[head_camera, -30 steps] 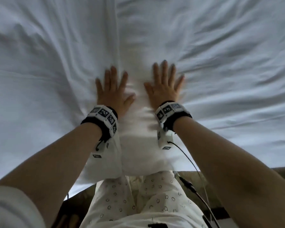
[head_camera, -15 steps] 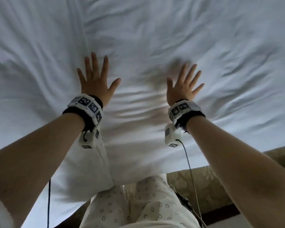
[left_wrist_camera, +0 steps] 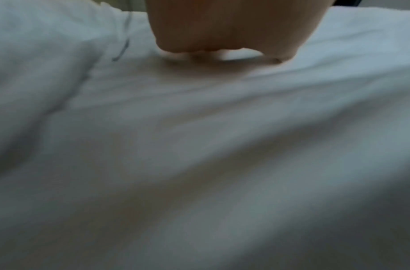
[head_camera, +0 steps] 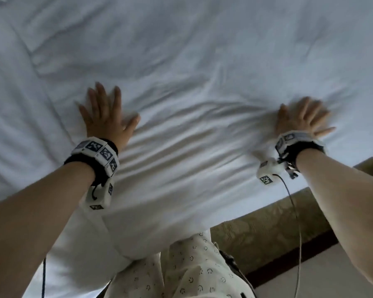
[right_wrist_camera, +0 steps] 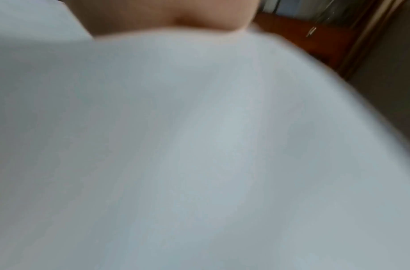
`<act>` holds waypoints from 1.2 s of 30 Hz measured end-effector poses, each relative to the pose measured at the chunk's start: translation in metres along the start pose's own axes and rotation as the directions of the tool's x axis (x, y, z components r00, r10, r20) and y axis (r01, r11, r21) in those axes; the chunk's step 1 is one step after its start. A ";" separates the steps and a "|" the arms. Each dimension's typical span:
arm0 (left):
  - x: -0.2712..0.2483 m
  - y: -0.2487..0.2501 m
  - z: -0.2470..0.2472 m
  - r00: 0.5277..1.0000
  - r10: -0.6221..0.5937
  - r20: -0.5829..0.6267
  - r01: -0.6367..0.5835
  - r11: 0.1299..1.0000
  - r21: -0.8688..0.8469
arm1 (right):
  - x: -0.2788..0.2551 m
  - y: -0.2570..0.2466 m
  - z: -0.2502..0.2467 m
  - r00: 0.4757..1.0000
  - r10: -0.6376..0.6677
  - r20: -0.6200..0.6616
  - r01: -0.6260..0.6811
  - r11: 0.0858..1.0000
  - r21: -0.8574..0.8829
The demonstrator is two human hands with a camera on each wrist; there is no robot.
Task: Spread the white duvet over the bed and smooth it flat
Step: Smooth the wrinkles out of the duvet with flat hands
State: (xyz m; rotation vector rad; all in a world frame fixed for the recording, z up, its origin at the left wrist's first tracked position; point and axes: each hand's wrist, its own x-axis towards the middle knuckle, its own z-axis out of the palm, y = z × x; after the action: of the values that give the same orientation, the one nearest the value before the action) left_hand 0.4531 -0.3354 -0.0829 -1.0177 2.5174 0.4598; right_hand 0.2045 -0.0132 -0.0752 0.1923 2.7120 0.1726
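Left hand (head_camera: 105, 120) and right hand (head_camera: 303, 119), fingers spread flat, press the white duvet (head_camera: 202, 61) on the bed, well apart, a band of wrinkles running between them

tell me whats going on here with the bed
A person is smoothing a white duvet on a bed. The left hand and right hand both press flat on it with fingers spread, set wide apart. Between them the cloth shows a band of ripples, so it isn't flat yet.
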 end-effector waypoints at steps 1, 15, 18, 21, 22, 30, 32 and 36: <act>0.006 0.017 -0.003 0.999 0.033 -0.006 -0.033 0.999 -0.015 | 0.006 0.028 -0.007 0.991 0.131 0.009 -0.131 0.991 0.004; -0.017 0.153 0.055 0.904 0.410 0.123 -0.424 0.896 0.134 | -0.083 -0.008 0.049 0.938 -0.342 0.048 0.330 0.928 0.171; -0.039 0.145 0.071 0.857 0.488 0.165 -0.514 0.830 0.214 | -0.073 0.076 0.068 0.994 0.034 0.103 -0.054 0.978 0.199; -0.061 0.138 0.080 0.755 0.611 0.240 -0.656 0.709 0.259 | -0.093 0.145 0.076 0.886 0.405 0.228 -0.449 0.871 0.199; -0.065 0.136 0.080 0.735 0.626 0.260 -0.678 0.686 0.265 | -0.101 0.152 0.077 0.872 0.436 0.221 -0.480 0.851 0.215; -0.083 0.088 0.048 0.895 0.444 0.050 -0.446 0.880 0.163 | -0.165 0.039 0.060 0.999 0.023 0.035 -0.034 0.934 0.356; -0.088 0.059 0.045 0.939 0.343 -0.003 -0.340 0.931 0.134 | -0.183 -0.002 0.055 0.993 -0.111 -0.026 0.113 0.930 0.351; -0.110 0.005 0.059 0.989 0.144 -0.041 -0.140 0.986 0.096 | -0.216 -0.048 0.070 0.895 -0.442 -0.063 0.445 0.872 0.205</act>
State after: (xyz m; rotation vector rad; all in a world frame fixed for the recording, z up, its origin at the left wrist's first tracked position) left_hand 0.5364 -0.2417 -0.0828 -0.8278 2.6382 0.3585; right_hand 0.4235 -0.0882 -0.0602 -0.3769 2.7003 -0.2566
